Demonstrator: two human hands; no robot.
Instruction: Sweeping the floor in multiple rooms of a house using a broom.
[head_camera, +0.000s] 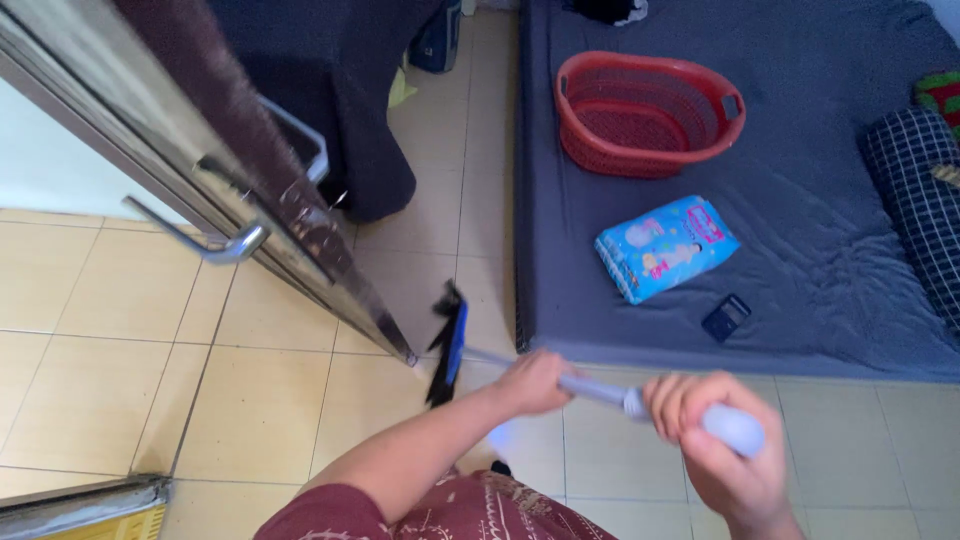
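Observation:
Both my hands hold a long-handled cleaning tool. My left hand (535, 381) grips the grey shaft (598, 390) partway down. My right hand (722, 445) is closed around the pale rounded handle end (735, 428). The tool's blue and black head (449, 343) sits on the tiled floor near the bottom corner of an open door (250, 190) and beside the mattress edge. Motion blur softens the hands and the shaft.
A grey-sheeted mattress (800, 200) lies on the floor at right, carrying a red plastic basket (648, 112), a light blue soft package (666, 247), a small dark device (726, 316) and a checked pillow (915, 190). A dark cloth-draped object (350, 90) stands behind the door.

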